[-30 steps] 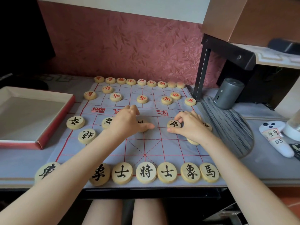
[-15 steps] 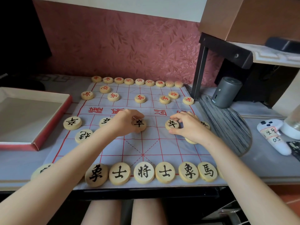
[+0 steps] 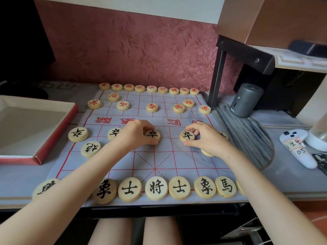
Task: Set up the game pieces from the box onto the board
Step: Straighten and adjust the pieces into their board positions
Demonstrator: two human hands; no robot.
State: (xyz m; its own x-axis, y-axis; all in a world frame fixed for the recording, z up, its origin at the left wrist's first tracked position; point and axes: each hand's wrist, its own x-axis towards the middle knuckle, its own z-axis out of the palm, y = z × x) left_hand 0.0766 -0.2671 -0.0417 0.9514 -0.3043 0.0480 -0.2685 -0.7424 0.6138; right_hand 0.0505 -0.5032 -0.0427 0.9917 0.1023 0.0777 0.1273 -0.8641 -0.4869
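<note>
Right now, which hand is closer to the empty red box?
Left. The left hand sits mid-board, nearer the box at the board's left; the right hand is farther right, across the board.

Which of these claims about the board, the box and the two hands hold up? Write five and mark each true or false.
1. The left hand grips a black-marked piece. True.
2. The box is full of pieces. False: no pieces show in it.
3. The right hand pinches another black-marked piece. True.
4. The red-marked pieces sit nearest the person. False: they line the far side.
5. Both hands hover off the board. False: both are over its middle.
</note>
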